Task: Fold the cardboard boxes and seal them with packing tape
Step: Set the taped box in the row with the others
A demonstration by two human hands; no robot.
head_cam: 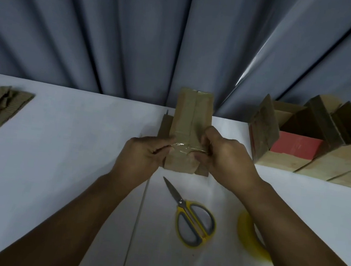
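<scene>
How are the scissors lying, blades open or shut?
Shut: the scissors show one joined blade tip, and the yellow handles lie together.

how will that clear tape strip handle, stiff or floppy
Probably floppy: the clear packing tape strip wrinkles and twists into thin strands where the left hand and right hand pinch it. Likely very light, and apt to cling to itself or the brown cardboard box if slackened.

Two bare arms, no cloth on them. L hand (142, 155) & R hand (228, 158): bare skin, round knuckles. L forearm (72, 219) & R forearm (301, 230): long, smooth, thin at the wrist, wider toward the elbow.
</scene>
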